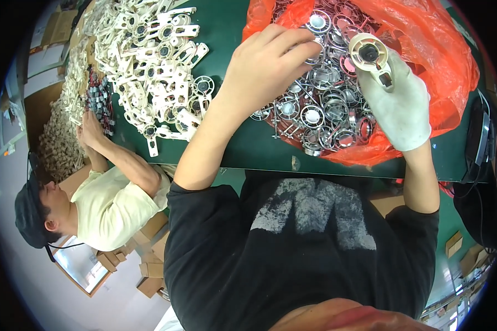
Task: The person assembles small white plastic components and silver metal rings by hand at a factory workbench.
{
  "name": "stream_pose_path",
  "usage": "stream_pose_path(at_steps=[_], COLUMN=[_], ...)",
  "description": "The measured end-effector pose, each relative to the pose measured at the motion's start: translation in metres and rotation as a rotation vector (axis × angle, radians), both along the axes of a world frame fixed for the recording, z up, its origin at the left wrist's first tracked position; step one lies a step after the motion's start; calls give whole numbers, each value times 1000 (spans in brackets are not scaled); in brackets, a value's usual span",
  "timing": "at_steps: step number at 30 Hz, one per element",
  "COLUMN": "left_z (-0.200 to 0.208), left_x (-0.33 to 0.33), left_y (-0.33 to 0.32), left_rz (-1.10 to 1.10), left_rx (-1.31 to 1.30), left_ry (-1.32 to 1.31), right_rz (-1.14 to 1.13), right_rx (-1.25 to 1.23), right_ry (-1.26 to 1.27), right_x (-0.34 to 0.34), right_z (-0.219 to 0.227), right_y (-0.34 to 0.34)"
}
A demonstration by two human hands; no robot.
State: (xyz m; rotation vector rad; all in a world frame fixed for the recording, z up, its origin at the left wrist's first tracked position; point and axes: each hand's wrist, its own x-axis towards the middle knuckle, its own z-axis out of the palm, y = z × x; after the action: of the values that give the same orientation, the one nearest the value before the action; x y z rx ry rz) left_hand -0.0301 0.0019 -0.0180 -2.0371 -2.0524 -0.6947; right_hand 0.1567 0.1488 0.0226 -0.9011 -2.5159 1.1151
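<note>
My gloved right hand (398,107) grips a cream plastic part (368,55) with a round cup, a black centre and a short arm. It holds this part above the right side of a heap of shiny metal ring parts (337,105). My bare left hand (268,66) reaches over the heap's left side, its fingers bent and drawn together among the rings. Near its fingertips lies a ring with a white disc (318,22). What those fingers pinch, if anything, is hidden.
The rings lie on red plastic sheeting (453,66) on a green table (243,149). Many cream plastic parts (160,71) are piled to the left. Farther left, a co-worker (116,198) handles small parts beside another heap. A dark object with a cable (476,138) stands at the right edge.
</note>
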Motion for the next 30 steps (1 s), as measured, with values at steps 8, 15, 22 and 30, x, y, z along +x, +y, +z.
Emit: stream_pose_path(at_steps=[8, 15, 22, 30], left_z=[38, 24, 24, 37], left_x=[29, 32, 30, 39], left_y=[7, 12, 14, 10], left_rz=[-130, -128, -182, -262], left_rx=[252, 222, 277, 84], left_ry=[-223, -264, -229, -849], right_rz=[89, 177, 235, 333], right_rx=[-7, 66, -96, -383], right_ry=[-157, -129, -107, 53], right_x=[6, 9, 9, 11], right_z=[-3, -2, 8, 1], right_y=[-3, -4, 1, 0])
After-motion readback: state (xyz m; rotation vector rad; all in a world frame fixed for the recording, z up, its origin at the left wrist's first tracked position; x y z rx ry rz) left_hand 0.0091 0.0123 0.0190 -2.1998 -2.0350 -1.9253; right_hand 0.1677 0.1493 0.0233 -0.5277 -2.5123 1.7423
